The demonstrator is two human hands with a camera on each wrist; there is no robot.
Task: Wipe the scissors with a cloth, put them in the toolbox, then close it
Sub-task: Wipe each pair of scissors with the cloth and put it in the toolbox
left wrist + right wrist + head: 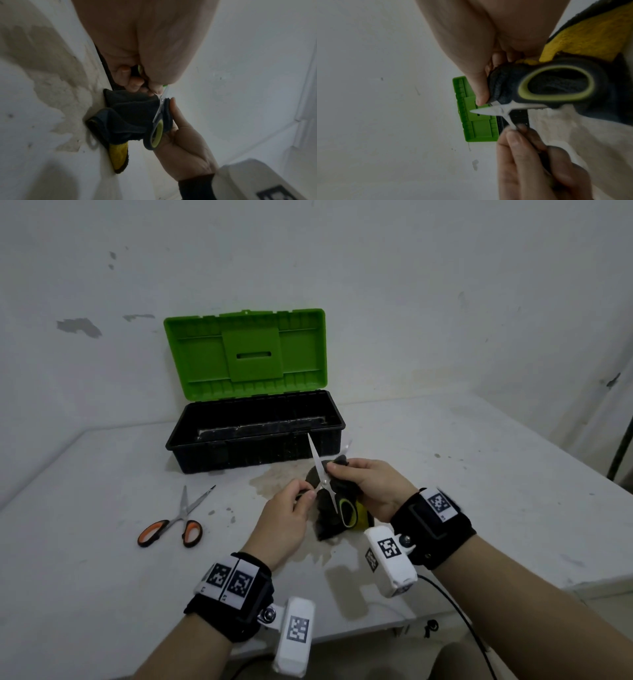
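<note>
Green-and-black-handled scissors (318, 462) are held spread above the table in front of the toolbox (239, 455), whose green lid (245, 354) stands up. My left hand (305, 491) grips one handle, hidden in its fingers (137, 82). My right hand (337, 469) pinches a dark cloth (327, 529) with a yellow patch around one blade; the other blade points at the box. The free handle loop (556, 88) lies against the cloth (503, 83). A second pair, with orange handles (183, 513), lies spread on the table to the left.
The black toolbox base holds nothing that I can see. A brownish wet stain (274, 481) spreads on the white table under my hands. A bare wall stands close behind the box. A black cable (455, 611) hangs off the table's near edge.
</note>
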